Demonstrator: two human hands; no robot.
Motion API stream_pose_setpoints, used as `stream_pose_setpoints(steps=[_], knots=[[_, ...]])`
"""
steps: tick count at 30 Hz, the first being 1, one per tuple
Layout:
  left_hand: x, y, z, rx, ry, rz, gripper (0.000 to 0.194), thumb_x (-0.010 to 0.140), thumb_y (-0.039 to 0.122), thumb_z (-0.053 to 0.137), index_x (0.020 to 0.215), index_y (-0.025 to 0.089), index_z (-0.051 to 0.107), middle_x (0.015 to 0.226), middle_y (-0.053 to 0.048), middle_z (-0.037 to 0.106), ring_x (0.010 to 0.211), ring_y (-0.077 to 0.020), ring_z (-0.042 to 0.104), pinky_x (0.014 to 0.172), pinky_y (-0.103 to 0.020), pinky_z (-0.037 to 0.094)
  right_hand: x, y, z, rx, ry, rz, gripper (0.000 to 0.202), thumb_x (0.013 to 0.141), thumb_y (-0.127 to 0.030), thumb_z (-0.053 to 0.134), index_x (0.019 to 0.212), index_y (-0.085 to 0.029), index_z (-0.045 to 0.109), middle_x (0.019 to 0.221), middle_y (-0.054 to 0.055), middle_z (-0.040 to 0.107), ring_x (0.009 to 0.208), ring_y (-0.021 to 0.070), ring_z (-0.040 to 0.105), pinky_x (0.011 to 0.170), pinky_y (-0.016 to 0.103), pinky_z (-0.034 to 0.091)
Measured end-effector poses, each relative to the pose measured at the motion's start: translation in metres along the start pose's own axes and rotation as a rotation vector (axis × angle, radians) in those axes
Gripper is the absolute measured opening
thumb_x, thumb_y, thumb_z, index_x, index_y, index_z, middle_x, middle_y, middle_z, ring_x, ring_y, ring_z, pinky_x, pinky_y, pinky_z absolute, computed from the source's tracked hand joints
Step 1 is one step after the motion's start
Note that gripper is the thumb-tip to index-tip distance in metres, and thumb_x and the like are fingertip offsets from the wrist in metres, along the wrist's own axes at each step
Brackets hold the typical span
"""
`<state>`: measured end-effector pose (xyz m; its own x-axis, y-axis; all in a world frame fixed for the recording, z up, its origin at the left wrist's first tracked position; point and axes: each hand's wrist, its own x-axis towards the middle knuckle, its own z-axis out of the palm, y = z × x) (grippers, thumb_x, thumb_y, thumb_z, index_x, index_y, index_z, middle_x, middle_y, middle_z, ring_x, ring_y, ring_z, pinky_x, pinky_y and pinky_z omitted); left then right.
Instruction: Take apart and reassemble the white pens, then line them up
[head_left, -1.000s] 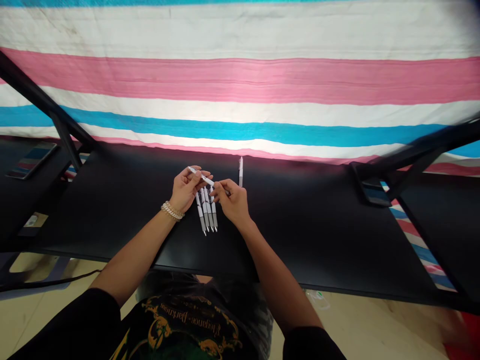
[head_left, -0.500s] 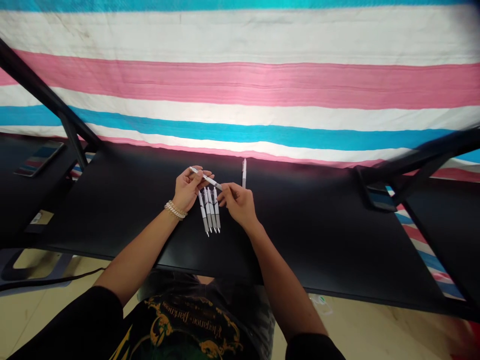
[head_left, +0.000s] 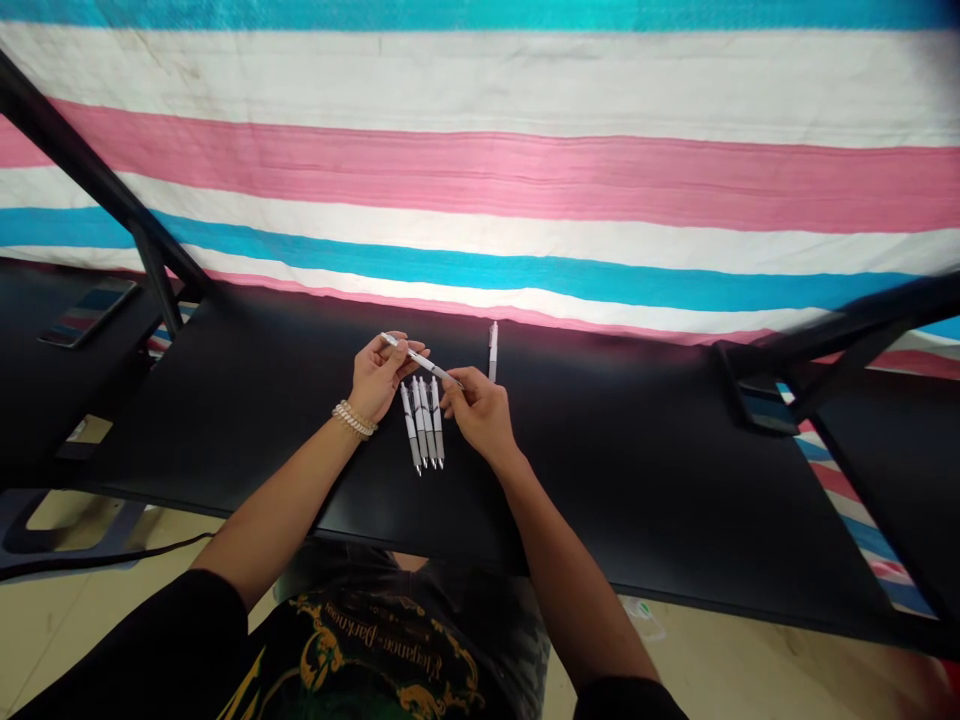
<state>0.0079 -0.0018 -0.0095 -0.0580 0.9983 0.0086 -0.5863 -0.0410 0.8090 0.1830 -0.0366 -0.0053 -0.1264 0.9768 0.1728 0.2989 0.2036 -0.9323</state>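
Note:
A white and grey pen (head_left: 424, 359) slants between my two hands above the table. My left hand (head_left: 379, 372), with a pale braided bracelet (head_left: 354, 419) at the wrist, grips its upper left part between thumb and fingers. At the lower right end, the fingers of my right hand (head_left: 480, 408) pinch the grey grip part and partly hide the tip. Below the hands, several like pens (head_left: 424, 425) lie side by side, silver tips toward me. Another white pen (head_left: 493, 350) lies beyond my right hand, its lower end near the knuckles.
The black table (head_left: 615, 470) stretches to both sides. Striped cloth (head_left: 525, 180) rises along its far edge. Black metal braces (head_left: 150, 255) slope at left and right. A phone (head_left: 88, 312) lies at far left. Part of a chair (head_left: 67, 540) shows at lower left.
The held pen's tip end has shifted slightly right and down along with my right fingers. Both hands keep their grip. The whole view has shifted a little.

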Motion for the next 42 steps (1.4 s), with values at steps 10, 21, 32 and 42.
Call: stream_pose_setpoints(steps=[10, 21, 32, 42], knots=[[0.000, 0.000, 0.001, -0.005, 0.017, -0.020, 0.032, 0.077, 0.032, 0.082, 0.097, 0.016, 0.063, 0.093, -0.009, 0.074, 0.089, -0.0213, 0.073, 0.091, -0.039, 0.056, -0.001, -0.002, 0.001, -0.006, 0.001, -0.010, 0.031, 0.094, -0.048, 0.057, 0.099, -0.019, 0.067, 0.069, 0.001, 0.070, 0.051, 0.0136, 0.065, 0.049, 0.024, 0.051], [0.000, 0.001, -0.001, -0.001, -0.037, -0.071, 0.031, 0.078, 0.032, 0.081, 0.097, 0.017, 0.062, 0.092, -0.006, 0.073, 0.089, -0.0184, 0.071, 0.088, -0.033, 0.056, -0.002, -0.002, 0.002, -0.005, -0.049, 0.002, 0.033, 0.096, -0.048, 0.052, 0.089, -0.019, 0.066, 0.060, -0.001, 0.061, 0.045, 0.0110, 0.056, 0.043, 0.022, 0.044], [-0.011, 0.031, 0.011, -0.385, -0.050, -0.349, 0.060, 0.089, 0.076, 0.039, 0.073, 0.019, 0.052, 0.055, 0.003, 0.039, 0.044, -0.0085, 0.038, 0.043, -0.023, 0.038, -0.009, -0.010, 0.001, -0.133, -0.132, -0.151, 0.025, 0.094, -0.042, 0.058, 0.097, -0.020, 0.069, 0.076, 0.001, 0.068, 0.064, 0.0130, 0.062, 0.057, 0.023, 0.046], [0.004, 0.032, -0.009, -0.529, -0.005, -0.356, 0.033, 0.094, 0.041, 0.040, 0.071, 0.019, 0.042, 0.050, 0.009, 0.020, 0.037, -0.0068, 0.020, 0.037, -0.024, 0.012, -0.011, 0.016, -0.074, -0.237, 0.306, -0.038, 0.027, 0.092, -0.043, 0.057, 0.091, -0.019, 0.070, 0.084, 0.005, 0.071, 0.072, 0.0171, 0.064, 0.063, 0.027, 0.048]])
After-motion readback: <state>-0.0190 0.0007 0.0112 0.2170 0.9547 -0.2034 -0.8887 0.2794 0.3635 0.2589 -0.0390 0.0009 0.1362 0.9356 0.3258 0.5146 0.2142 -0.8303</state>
